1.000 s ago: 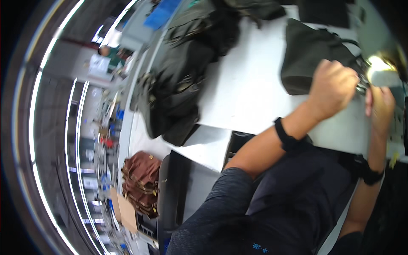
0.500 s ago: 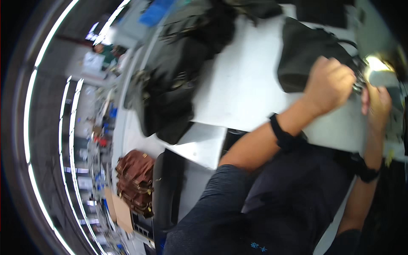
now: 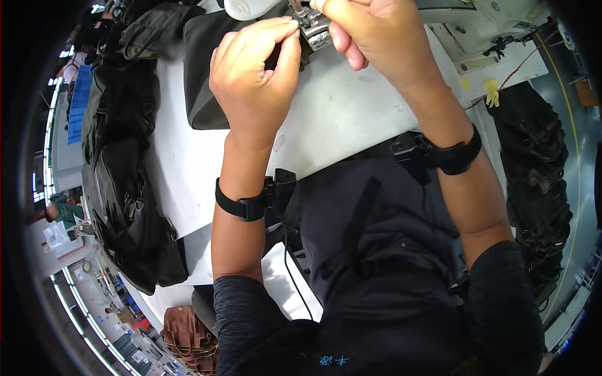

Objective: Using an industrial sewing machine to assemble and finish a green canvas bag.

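Note:
At the top of the view, both my hands are raised at the metal presser-foot area of a sewing machine (image 3: 312,28). My left hand (image 3: 254,78) is closed, thumb and forefinger pinched right beside the metal foot; whatever lies between the fingertips is too small to make out. My right hand (image 3: 382,41) is on the other side of the foot, its fingers curled and the thumb and forefinger pressed together near the top edge. What it holds, if anything, cannot be made out. A dark grey bag (image 3: 204,81) lies on the white table, partly behind my left hand.
Several dark bags (image 3: 125,194) lie along the table's left side. More dark bags (image 3: 533,169) are stacked at the right. A brown bag (image 3: 185,332) sits at lower left. The white tabletop (image 3: 338,106) ends just before my lap. Yellow scraps (image 3: 492,93) hang near a red cord.
The view has swung round, bringing my hands from the right side to the top middle. My left hand has gone from a fist to a fingertip pinch; both stay by the machine.

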Available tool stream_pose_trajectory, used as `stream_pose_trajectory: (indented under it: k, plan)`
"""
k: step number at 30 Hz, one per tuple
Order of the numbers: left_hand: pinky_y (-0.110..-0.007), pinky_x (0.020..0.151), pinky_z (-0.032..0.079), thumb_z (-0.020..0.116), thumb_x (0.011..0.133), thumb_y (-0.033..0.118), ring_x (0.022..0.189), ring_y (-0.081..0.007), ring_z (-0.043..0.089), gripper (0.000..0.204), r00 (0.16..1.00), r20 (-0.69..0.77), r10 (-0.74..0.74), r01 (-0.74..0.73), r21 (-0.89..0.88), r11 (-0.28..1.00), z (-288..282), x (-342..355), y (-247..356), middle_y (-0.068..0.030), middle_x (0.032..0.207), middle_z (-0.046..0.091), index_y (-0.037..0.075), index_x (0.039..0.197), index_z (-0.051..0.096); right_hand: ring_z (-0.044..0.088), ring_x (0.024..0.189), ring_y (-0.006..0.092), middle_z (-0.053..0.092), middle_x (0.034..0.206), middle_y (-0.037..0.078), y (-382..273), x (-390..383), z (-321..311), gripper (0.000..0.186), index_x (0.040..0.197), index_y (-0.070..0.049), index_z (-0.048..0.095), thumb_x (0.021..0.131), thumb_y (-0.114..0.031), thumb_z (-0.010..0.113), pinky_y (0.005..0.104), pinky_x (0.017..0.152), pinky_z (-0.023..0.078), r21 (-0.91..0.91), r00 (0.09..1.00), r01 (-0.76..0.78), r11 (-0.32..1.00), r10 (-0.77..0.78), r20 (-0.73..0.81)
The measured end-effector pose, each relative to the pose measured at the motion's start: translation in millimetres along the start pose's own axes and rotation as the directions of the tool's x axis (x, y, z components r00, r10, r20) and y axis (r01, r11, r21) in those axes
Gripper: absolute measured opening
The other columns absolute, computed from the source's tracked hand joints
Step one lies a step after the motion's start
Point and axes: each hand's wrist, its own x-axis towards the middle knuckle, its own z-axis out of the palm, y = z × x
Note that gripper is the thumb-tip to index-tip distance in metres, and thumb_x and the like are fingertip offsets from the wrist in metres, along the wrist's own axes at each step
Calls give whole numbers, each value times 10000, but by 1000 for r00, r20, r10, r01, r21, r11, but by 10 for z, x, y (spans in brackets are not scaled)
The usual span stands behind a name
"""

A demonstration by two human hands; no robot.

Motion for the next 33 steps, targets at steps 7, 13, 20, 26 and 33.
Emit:
stream_pose_trajectory:
  k: [7, 13, 20, 26, 33]
  plan:
    - [-376, 855, 534, 844, 817, 206, 934, -294, 696, 317, 969, 246, -11, -49, 239, 970, -489, -162, -81, -109, 1044, 752, 50, 1071, 738, 585, 418, 143, 618, 587, 78, 75, -17, -40, 301, 771, 35, 605, 993, -163, 643, 294, 397, 464, 40, 999, -9, 999, 8, 33]
    - [-373, 804, 554, 785, 880, 176, 879, -321, 719, 226, 728, 595, -341, 30, 470, 882, -1141, -104, 218, -147, 989, 757, 24, 1044, 756, 573, 414, 160, 614, 607, 80, 124, -5, -23, 298, 782, 40, 608, 986, -173, 656, 300, 393, 445, 99, 998, 54, 994, -55, 8]
    - [-393, 759, 534, 760, 891, 169, 837, -313, 693, 168, 575, 810, -117, 36, 118, 992, -1235, 404, 948, -120, 951, 736, 21, 952, 708, 603, 497, 200, 620, 639, 125, 244, 52, -36, 259, 825, 43, 651, 973, -169, 666, 330, 493, 467, -182, 936, 349, 919, -352, 22]
    - [-370, 946, 507, 726, 923, 150, 1071, -320, 667, 254, 687, 686, -239, 353, -28, 935, -499, 419, -7, -186, 1076, 727, -13, 1117, 711, 612, 527, 189, 637, 659, 125, 136, 37, -51, 248, 845, 39, 655, 974, -172, 666, 326, 519, 472, -255, 929, 355, 899, -369, -6]
    - [-224, 872, 452, 684, 999, 233, 941, -63, 579, 259, 425, 808, -407, 746, -59, 663, -417, 514, -173, 20, 1036, 678, -2, 1102, 715, 593, 566, 96, 655, 722, 50, 23, -217, -90, 216, 915, 54, 648, 1012, -137, 620, 265, 526, 458, 87, 996, -56, 995, 50, 71]
